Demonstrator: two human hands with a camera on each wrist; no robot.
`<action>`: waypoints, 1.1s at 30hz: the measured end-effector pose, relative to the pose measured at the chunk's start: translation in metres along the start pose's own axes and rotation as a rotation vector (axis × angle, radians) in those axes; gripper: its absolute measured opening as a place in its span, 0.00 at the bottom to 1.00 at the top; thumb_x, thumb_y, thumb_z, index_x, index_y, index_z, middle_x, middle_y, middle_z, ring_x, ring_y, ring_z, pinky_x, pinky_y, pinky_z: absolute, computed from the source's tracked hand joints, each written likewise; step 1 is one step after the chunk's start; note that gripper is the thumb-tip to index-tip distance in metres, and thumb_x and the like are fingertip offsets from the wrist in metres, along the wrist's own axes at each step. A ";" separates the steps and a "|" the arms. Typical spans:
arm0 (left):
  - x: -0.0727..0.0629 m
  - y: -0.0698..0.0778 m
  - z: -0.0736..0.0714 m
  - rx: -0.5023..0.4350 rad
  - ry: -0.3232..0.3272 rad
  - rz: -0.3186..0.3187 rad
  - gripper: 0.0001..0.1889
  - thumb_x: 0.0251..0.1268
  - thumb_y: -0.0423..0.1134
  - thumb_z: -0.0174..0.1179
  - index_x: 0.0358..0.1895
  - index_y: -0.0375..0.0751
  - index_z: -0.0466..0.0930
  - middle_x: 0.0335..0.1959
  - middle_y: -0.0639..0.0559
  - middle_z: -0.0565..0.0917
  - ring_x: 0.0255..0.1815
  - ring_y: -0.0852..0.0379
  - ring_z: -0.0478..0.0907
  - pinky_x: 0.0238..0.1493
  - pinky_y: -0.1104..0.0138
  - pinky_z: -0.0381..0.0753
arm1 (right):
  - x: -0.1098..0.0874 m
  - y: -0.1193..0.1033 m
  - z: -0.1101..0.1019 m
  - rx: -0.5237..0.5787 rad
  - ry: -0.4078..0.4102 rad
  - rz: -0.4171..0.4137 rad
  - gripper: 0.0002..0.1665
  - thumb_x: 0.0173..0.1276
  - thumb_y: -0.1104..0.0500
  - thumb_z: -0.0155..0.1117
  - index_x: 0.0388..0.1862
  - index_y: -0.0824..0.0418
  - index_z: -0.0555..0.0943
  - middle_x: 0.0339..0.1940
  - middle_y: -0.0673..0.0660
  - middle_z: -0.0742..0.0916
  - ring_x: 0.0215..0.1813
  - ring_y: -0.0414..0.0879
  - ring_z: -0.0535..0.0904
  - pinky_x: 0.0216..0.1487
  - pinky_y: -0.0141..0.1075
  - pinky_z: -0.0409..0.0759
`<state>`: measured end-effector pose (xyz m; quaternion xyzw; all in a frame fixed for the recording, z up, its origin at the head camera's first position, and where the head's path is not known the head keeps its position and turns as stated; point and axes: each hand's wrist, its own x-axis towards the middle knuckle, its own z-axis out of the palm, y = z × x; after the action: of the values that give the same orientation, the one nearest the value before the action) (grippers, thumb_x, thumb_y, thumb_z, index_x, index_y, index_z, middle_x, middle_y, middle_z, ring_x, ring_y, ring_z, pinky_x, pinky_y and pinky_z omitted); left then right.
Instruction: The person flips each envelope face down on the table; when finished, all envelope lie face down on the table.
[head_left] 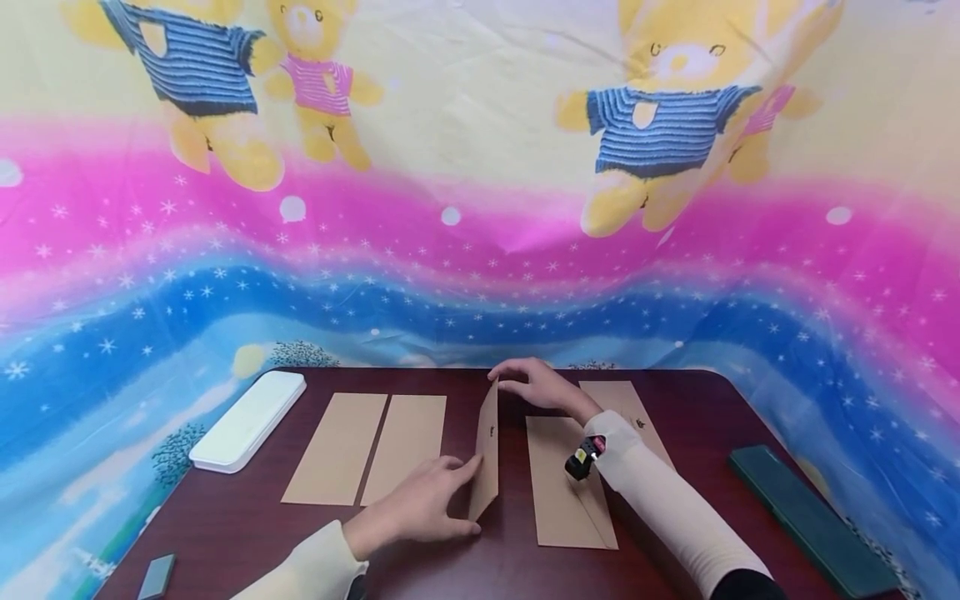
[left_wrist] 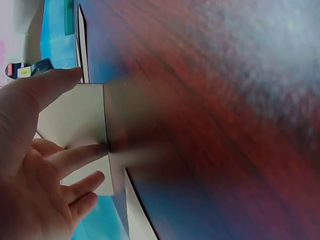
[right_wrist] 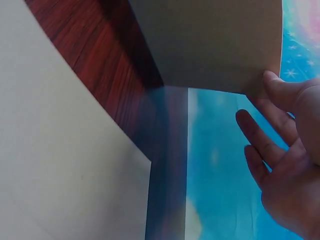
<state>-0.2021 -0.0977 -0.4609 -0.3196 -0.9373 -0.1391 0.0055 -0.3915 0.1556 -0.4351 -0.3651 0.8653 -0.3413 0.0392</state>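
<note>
A brown kraft-paper envelope [head_left: 489, 446] stands on its long edge at the middle of the table, a small dark print on its face. My right hand [head_left: 536, 385] pinches its far upper corner between thumb and fingers; the right wrist view shows this hand [right_wrist: 290, 130] at the envelope's edge [right_wrist: 215, 45]. My left hand [head_left: 423, 504] is at the near end, a fingertip touching the left face and the thumb close to the near lower corner. In the left wrist view that hand [left_wrist: 45, 175] has its thumb and fingers spread before the envelope [left_wrist: 75, 115].
Flat on the table to the left lie two envelopes, one [head_left: 337, 450] beside another [head_left: 412, 433]. To the right lie a nearer envelope [head_left: 558, 492] and a farther one [head_left: 615, 400]. A white case [head_left: 251, 421], a green case [head_left: 810, 517] and a small grey block [head_left: 157, 577] are near the edges.
</note>
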 end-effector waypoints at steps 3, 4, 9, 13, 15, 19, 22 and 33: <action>0.001 0.000 0.001 -0.009 -0.009 -0.002 0.50 0.57 0.61 0.72 0.79 0.39 0.63 0.65 0.44 0.81 0.67 0.47 0.76 0.67 0.54 0.75 | 0.003 -0.001 0.001 0.043 0.000 0.001 0.15 0.79 0.55 0.59 0.61 0.48 0.83 0.61 0.49 0.87 0.65 0.46 0.81 0.67 0.46 0.79; 0.001 0.000 0.002 -0.011 -0.011 -0.002 0.51 0.58 0.61 0.72 0.79 0.39 0.63 0.66 0.45 0.82 0.68 0.47 0.76 0.67 0.54 0.75 | 0.004 -0.002 0.002 0.052 0.003 -0.003 0.15 0.79 0.54 0.60 0.61 0.48 0.83 0.61 0.49 0.87 0.65 0.46 0.82 0.67 0.46 0.79; 0.002 0.001 0.004 -0.009 -0.007 -0.002 0.51 0.58 0.61 0.71 0.79 0.38 0.62 0.65 0.46 0.83 0.68 0.47 0.76 0.68 0.53 0.75 | 0.009 -0.008 0.005 0.084 0.018 -0.028 0.15 0.78 0.55 0.61 0.61 0.49 0.83 0.60 0.52 0.88 0.64 0.47 0.83 0.65 0.46 0.80; 0.002 0.003 0.004 0.008 0.007 -0.002 0.51 0.58 0.62 0.71 0.79 0.38 0.62 0.64 0.45 0.83 0.67 0.47 0.77 0.67 0.54 0.75 | 0.012 -0.011 0.010 0.101 0.019 -0.032 0.16 0.78 0.55 0.61 0.61 0.50 0.83 0.60 0.54 0.88 0.63 0.47 0.84 0.64 0.44 0.81; 0.001 0.004 0.003 0.013 0.015 -0.002 0.51 0.57 0.63 0.71 0.79 0.38 0.63 0.63 0.45 0.83 0.66 0.47 0.78 0.66 0.54 0.76 | 0.013 -0.011 0.012 0.107 0.018 -0.027 0.16 0.79 0.55 0.61 0.61 0.50 0.82 0.60 0.54 0.88 0.63 0.46 0.84 0.63 0.43 0.81; 0.000 0.005 0.002 0.015 0.056 -0.008 0.53 0.55 0.65 0.72 0.77 0.34 0.65 0.62 0.43 0.84 0.63 0.47 0.79 0.66 0.53 0.76 | 0.013 -0.012 0.014 0.115 0.012 -0.018 0.15 0.79 0.54 0.60 0.61 0.48 0.82 0.60 0.53 0.88 0.63 0.46 0.83 0.64 0.43 0.81; -0.001 0.007 0.000 0.005 0.091 -0.030 0.57 0.53 0.67 0.72 0.77 0.31 0.62 0.61 0.43 0.83 0.61 0.47 0.79 0.65 0.52 0.76 | 0.012 -0.012 0.014 0.122 0.007 -0.018 0.15 0.79 0.54 0.60 0.61 0.48 0.82 0.60 0.54 0.87 0.63 0.46 0.83 0.65 0.44 0.81; -0.002 0.018 -0.009 -0.057 0.379 0.083 0.48 0.56 0.61 0.74 0.79 0.51 0.64 0.60 0.56 0.77 0.59 0.58 0.75 0.60 0.58 0.76 | 0.014 -0.013 0.017 0.128 0.005 -0.014 0.16 0.80 0.56 0.59 0.62 0.48 0.81 0.62 0.57 0.86 0.65 0.48 0.82 0.65 0.45 0.81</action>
<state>-0.1905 -0.0880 -0.4475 -0.3259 -0.9012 -0.2230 0.1785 -0.3884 0.1306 -0.4371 -0.3672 0.8390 -0.3972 0.0581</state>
